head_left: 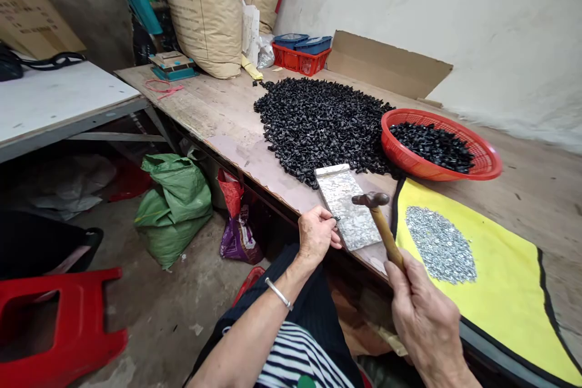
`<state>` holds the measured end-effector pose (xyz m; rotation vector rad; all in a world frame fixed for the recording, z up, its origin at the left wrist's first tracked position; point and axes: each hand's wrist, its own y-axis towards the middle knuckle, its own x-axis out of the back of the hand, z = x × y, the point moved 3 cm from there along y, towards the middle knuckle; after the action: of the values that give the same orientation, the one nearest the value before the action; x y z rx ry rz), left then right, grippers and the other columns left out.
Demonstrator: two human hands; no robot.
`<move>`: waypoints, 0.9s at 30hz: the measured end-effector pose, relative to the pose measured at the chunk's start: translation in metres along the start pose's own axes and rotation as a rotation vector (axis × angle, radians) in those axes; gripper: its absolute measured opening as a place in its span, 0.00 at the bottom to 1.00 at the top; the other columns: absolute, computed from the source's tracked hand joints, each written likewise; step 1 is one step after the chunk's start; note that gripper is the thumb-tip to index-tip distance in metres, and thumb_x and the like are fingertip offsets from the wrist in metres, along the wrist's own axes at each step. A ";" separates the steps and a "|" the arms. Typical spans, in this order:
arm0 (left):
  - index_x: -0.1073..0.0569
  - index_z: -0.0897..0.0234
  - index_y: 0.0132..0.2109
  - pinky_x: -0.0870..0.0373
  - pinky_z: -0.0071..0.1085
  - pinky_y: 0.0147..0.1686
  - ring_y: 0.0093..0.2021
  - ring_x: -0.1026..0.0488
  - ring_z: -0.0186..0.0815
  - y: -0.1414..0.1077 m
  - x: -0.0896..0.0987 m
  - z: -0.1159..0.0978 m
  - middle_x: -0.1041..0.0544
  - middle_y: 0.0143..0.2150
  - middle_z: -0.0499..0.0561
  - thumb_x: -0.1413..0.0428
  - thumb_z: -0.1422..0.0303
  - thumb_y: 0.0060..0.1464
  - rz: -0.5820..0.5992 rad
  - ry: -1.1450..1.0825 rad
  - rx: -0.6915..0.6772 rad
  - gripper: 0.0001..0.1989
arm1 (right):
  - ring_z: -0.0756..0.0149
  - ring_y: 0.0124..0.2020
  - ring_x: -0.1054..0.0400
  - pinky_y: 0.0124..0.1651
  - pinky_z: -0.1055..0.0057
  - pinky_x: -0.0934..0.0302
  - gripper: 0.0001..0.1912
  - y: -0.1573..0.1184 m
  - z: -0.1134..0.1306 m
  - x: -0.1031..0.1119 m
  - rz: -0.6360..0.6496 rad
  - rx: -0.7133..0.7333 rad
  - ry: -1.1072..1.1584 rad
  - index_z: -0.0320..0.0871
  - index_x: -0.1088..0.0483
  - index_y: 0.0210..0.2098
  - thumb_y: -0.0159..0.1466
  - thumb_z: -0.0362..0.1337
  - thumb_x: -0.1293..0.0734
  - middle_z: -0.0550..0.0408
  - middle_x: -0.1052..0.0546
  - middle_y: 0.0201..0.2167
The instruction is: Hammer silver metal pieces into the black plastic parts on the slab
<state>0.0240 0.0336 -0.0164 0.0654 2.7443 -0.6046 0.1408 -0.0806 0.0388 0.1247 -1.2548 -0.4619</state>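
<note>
My right hand (421, 309) is wrapped round the wooden handle of a hammer (385, 227), whose dark metal head hangs above a battered metal plate (349, 209). At the plate's left edge, my left hand (317, 230) pinches a small black part (336, 218) between thumb and fingertips; its exact shape is too small to make out. Beyond the plate spreads a large pile of small black parts (322, 121). To the right, a heap of small silvery metal pieces (441, 245) lies on a yellow cloth (504, 291) with black edging.
A red basket (488, 160) holding more black parts stands right of the pile. Farther back are a red crate (300, 60) with blue trays, and tall paper sacks (200, 6). Below left sit a green sack (175, 209) and a red stool (82, 321).
</note>
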 end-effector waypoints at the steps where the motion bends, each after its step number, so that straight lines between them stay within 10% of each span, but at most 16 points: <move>1: 0.37 0.66 0.23 0.36 0.22 0.08 0.10 0.36 0.28 0.000 0.000 0.000 0.34 0.13 0.42 0.46 0.75 0.39 -0.005 -0.006 0.003 0.05 | 0.63 0.23 0.29 0.24 0.71 0.41 0.20 0.000 0.002 -0.002 0.025 0.021 -0.058 0.40 0.31 0.46 0.64 0.43 0.47 0.47 0.22 0.31; 15: 0.37 0.66 0.23 0.35 0.26 0.08 0.09 0.36 0.30 0.004 0.002 0.001 0.33 0.12 0.44 0.45 0.76 0.38 -0.002 -0.034 0.018 0.06 | 0.61 0.21 0.29 0.22 0.69 0.43 0.20 0.003 0.008 -0.002 0.101 0.073 -0.185 0.41 0.31 0.46 0.65 0.42 0.48 0.48 0.21 0.31; 21: 0.37 0.66 0.23 0.34 0.25 0.09 0.10 0.35 0.29 0.003 0.002 0.001 0.33 0.13 0.43 0.47 0.77 0.38 0.016 -0.035 0.003 0.05 | 0.60 0.29 0.27 0.31 0.69 0.38 0.22 0.007 0.011 0.013 -0.135 -0.001 -0.038 0.38 0.32 0.50 0.63 0.44 0.45 0.44 0.23 0.40; 27: 0.37 0.66 0.23 0.35 0.25 0.08 0.10 0.36 0.29 0.002 0.002 0.001 0.35 0.13 0.42 0.50 0.78 0.38 0.020 -0.030 -0.037 0.04 | 0.60 0.23 0.28 0.22 0.69 0.42 0.20 0.008 0.005 -0.004 0.090 0.032 -0.162 0.40 0.30 0.48 0.64 0.42 0.46 0.48 0.21 0.36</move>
<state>0.0231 0.0346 -0.0188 0.0742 2.7215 -0.5451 0.1377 -0.0707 0.0392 0.0584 -1.4212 -0.3803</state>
